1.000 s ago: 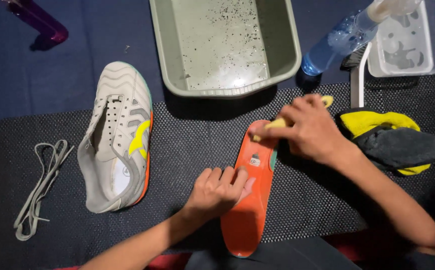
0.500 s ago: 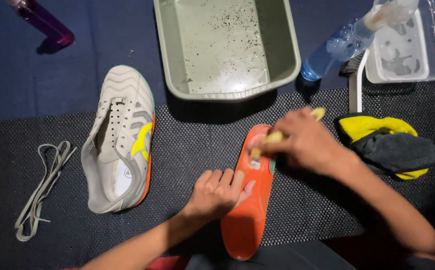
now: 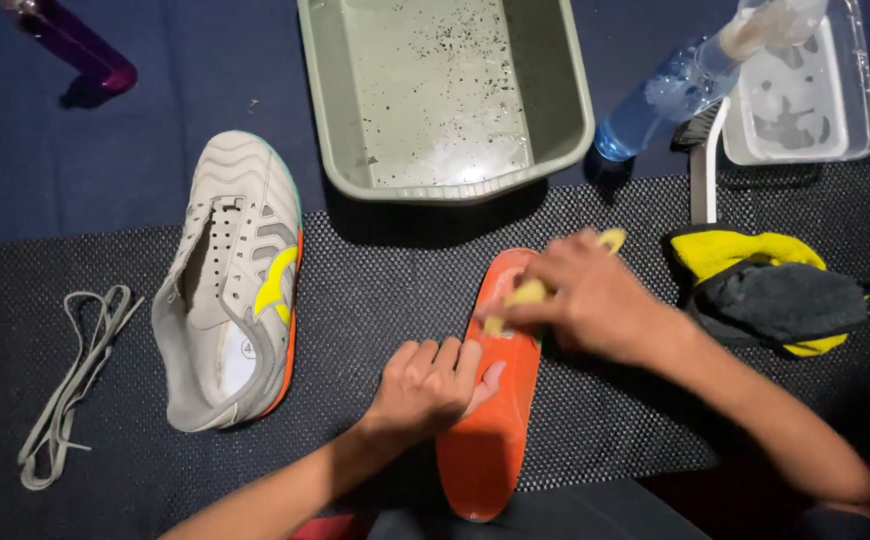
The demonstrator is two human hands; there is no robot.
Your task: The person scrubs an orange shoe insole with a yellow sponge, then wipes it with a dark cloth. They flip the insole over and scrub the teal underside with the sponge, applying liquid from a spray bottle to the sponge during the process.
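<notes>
An orange insole [image 3: 490,440] lies lengthwise on the dark mesh mat [image 3: 375,290]. My left hand [image 3: 427,385] presses flat on its middle and holds it down. My right hand [image 3: 585,297] is shut on a yellow brush [image 3: 533,291], whose head rests on the insole's upper part; the handle end sticks out past my fingers. The right hand is blurred by motion. A grey shoe [image 3: 230,280] with yellow and orange trim and no laces lies on its side to the left.
A grey-green tub [image 3: 555,90] with speckled water stands at the top. A blue spray bottle [image 3: 690,75], a clear container [image 3: 850,110], a white-handled brush [image 3: 705,170], a yellow and grey cloth [image 3: 770,290], loose laces [image 3: 75,380] and a purple object [image 3: 80,45] lie around.
My right hand has slid the yellow brush left and down along the insole's upper part. The left hand has stayed pressed on the insole.
</notes>
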